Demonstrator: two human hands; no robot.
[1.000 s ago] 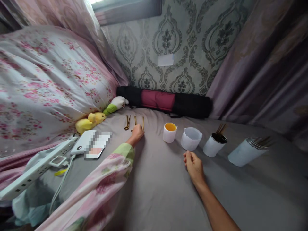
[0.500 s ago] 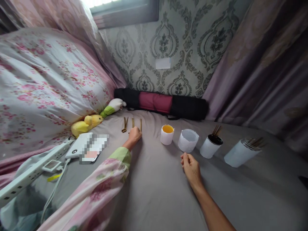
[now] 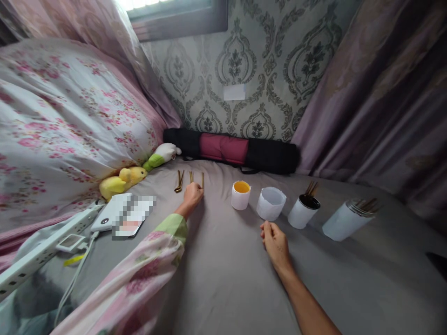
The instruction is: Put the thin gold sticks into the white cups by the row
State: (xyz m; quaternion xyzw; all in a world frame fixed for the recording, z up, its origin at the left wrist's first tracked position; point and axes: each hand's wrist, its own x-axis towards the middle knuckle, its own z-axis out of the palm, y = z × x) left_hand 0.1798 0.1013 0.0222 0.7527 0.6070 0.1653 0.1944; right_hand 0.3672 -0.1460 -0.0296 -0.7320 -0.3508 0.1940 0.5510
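Observation:
My left hand [image 3: 193,195] rests on the grey sheet, its fingers closed over the near ends of thin gold-coloured metal sticks [image 3: 202,180]. Its fingers hide how these ends are shaped. Just left of it lies a V-shaped pair of similar gold-coloured pieces [image 3: 179,181], apart from the hand. My right hand [image 3: 275,239] is loosely curled with nothing visible in it. It lies in front of a whitish, translucent cup [image 3: 270,208]. Left of that cup stands a white-wrapped cup [image 3: 240,199] with an orange-yellow inside.
Farther right are a white can with a dark inside [image 3: 301,215] and a leaning jar [image 3: 344,223], both holding thin sticks. A black-and-maroon bag [image 3: 223,148] lies along the wall. Plush toys [image 3: 122,181], a phone [image 3: 134,223], a power bank [image 3: 113,211] and a power strip [image 3: 45,251] are left.
The whole view shifts slightly. Both hands keep their places beside the sticks and the cup, and no object has visibly moved.

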